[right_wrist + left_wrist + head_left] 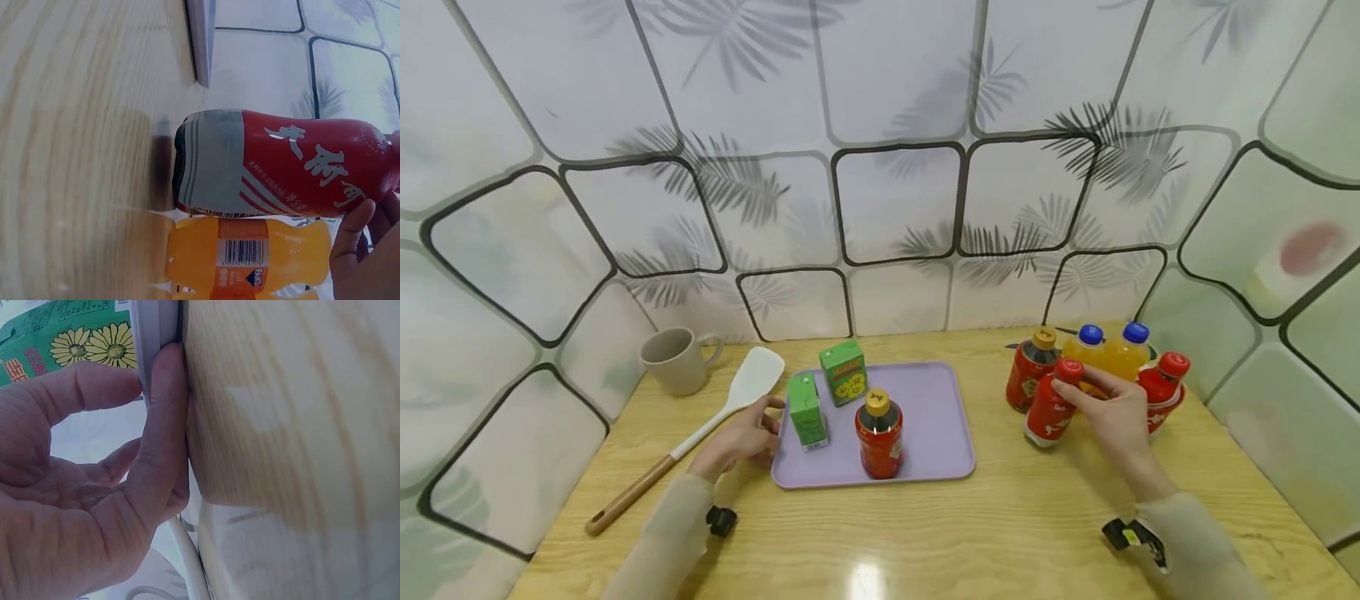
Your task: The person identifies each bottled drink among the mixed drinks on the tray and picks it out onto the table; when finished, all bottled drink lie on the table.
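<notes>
My left hand (747, 439) pinches the left rim of a lilac tray (928, 417), thumb on the rim and a finger beneath in the left wrist view. Two green drink cartons (807, 412) and a gold-capped bottle with a red label (880, 442) stand on the tray. To the right, my right hand (1116, 421) grips a red-labelled soda bottle (1051, 408) near its neck, just below the red cap. In the right wrist view that soda bottle (281, 164) appears slightly raised off the table, beside an orange soda bottle (250, 253).
Another gold-capped bottle (1028, 371), two blue-capped orange soda bottles (1123, 358) and a further red-capped bottle (1161, 387) stand around my right hand. On the left are a beige mug (676, 362) and a white spatula (752, 379) with a wooden handle. A patterned wall (895, 208) closes the back.
</notes>
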`<state>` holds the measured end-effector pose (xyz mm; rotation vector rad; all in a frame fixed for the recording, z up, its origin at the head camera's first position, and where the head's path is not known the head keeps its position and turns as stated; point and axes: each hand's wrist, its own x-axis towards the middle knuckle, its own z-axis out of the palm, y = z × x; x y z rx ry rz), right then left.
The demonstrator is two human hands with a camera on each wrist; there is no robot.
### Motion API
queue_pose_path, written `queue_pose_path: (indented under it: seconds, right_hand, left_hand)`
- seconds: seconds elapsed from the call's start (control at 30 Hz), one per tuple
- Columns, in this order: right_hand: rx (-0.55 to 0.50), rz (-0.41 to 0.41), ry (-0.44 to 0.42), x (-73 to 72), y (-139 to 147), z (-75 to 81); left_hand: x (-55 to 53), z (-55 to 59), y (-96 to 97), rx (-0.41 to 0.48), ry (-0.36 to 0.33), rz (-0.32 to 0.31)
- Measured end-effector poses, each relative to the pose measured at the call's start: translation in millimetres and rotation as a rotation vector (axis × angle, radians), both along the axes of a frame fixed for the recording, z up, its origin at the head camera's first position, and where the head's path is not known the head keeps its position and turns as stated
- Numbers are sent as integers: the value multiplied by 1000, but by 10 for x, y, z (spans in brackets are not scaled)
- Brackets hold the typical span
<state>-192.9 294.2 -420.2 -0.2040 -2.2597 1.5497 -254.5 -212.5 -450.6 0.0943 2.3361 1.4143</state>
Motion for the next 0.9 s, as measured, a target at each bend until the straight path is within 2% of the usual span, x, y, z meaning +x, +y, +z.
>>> queue_pose_path:
  seconds: [0.13, 0.37, 0.77, 0.9]
  right_hand:
    - [-26, -58, 17, -3, 56, -7]
    - [-12, -72, 61, -22, 161, 45]
    - [262, -93, 58, 33, 357, 39]
    - [306, -85, 38, 65, 401, 41]
  left_hand:
    - [6, -16, 6, -1, -9, 7]
    - [-22, -18, -7, -17, 3, -1]
    - [-25, -26, -1, -25, 5, 10]
    - [-27, -27, 0, -32, 9, 9]
